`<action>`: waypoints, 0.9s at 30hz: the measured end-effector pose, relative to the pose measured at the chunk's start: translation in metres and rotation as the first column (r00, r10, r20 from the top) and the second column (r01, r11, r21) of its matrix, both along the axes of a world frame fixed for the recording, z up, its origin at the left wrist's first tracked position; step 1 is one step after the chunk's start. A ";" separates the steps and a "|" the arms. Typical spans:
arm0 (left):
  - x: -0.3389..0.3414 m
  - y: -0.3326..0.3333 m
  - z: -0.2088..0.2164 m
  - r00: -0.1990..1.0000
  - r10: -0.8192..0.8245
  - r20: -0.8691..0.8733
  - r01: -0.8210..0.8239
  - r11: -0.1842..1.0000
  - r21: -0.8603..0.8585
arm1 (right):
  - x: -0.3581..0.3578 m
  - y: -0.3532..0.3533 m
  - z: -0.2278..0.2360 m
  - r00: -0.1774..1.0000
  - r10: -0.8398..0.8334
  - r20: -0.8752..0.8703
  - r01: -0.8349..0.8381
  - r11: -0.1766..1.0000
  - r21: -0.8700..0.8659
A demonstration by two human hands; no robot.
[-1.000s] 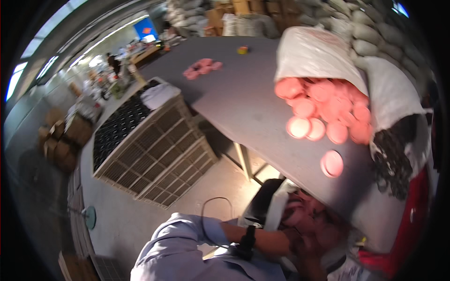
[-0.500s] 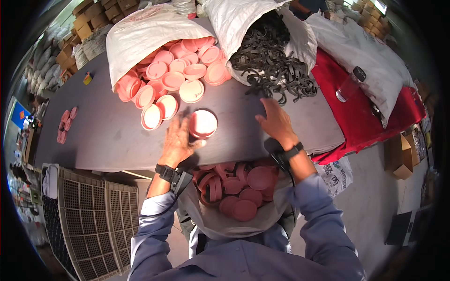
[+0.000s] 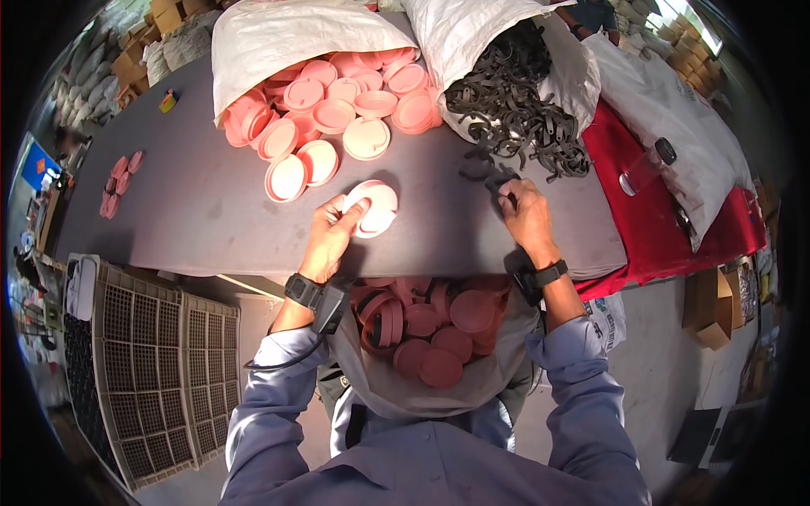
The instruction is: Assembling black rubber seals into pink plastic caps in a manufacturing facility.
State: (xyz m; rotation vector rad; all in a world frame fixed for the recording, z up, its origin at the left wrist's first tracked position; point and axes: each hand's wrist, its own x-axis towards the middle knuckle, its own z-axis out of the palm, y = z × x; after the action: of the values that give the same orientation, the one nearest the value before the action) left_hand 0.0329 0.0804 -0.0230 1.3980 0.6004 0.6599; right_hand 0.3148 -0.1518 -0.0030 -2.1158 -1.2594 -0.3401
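Note:
My left hand [image 3: 327, 236] grips a round pink plastic lid [image 3: 381, 205] by its edge, thumb on top, tilted just above the grey table. To the right, my right hand [image 3: 531, 215] is closed, its fingertips pinching a black rubbery strap [image 3: 504, 179] partly hidden by the fingers. Another loose black strap [image 3: 475, 167] lies beside it. Ahead of my left hand, many pink lids [image 3: 334, 116] spill from a white woven sack [image 3: 308, 29]. A heap of black straps [image 3: 540, 126] spreads from a second white sack [image 3: 439, 51].
Between my forearms, an open sack [image 3: 396, 396] of pink lids [image 3: 445, 344] hangs under the table edge. Stacked pink lids [image 3: 118, 181] lie far left. A clear bottle [image 3: 645, 169] stands on red cloth [image 3: 612, 143]. Plastic crates [image 3: 160, 371] are at lower left, a cardboard box [image 3: 709, 308] at right.
My left hand has taken hold of the pink lid and tilted it up off the table. My right hand has closed its fingers at the black straps, some now pulled nearer me.

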 end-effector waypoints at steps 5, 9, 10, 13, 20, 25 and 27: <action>-0.012 -0.018 0.004 0.964 -0.004 0.265 0.105 0.923 -0.370 | -0.034 0.013 0.017 0.916 0.001 -0.402 0.041 0.995 0.094; -0.015 -0.036 0.005 0.971 0.045 0.236 0.094 0.832 -0.546 | -0.092 0.023 0.028 0.654 0.325 -0.683 -0.151 0.941 0.303; -0.016 -0.039 0.002 0.970 0.023 0.243 0.118 0.825 -0.552 | -0.104 0.024 0.028 0.630 0.397 -0.668 -0.253 0.918 0.306; -0.017 -0.061 0.009 0.974 -0.042 0.222 0.165 0.801 -0.575 | -0.131 0.027 0.011 0.666 0.418 -0.618 -0.344 0.907 0.243; -0.022 -0.098 0.010 0.980 0.017 0.201 0.036 0.966 -0.255 | -0.151 0.021 0.004 0.821 0.333 -0.464 -0.333 0.939 0.086; -0.032 -0.094 0.023 1.000 -0.013 -0.001 0.013 0.992 0.122 | -0.151 0.020 0.017 0.882 0.445 -0.153 -0.411 0.888 0.208; -0.034 -0.093 0.029 0.978 -0.088 -0.192 0.168 0.873 0.459 | -0.153 0.018 0.015 0.891 0.435 -0.130 -0.412 0.895 0.168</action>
State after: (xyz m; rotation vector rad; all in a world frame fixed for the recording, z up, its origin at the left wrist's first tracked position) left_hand -0.0013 -0.0127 0.0061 1.9509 0.4853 0.6093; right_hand 0.1617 -0.1334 0.0116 -1.6572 -1.5087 -0.0542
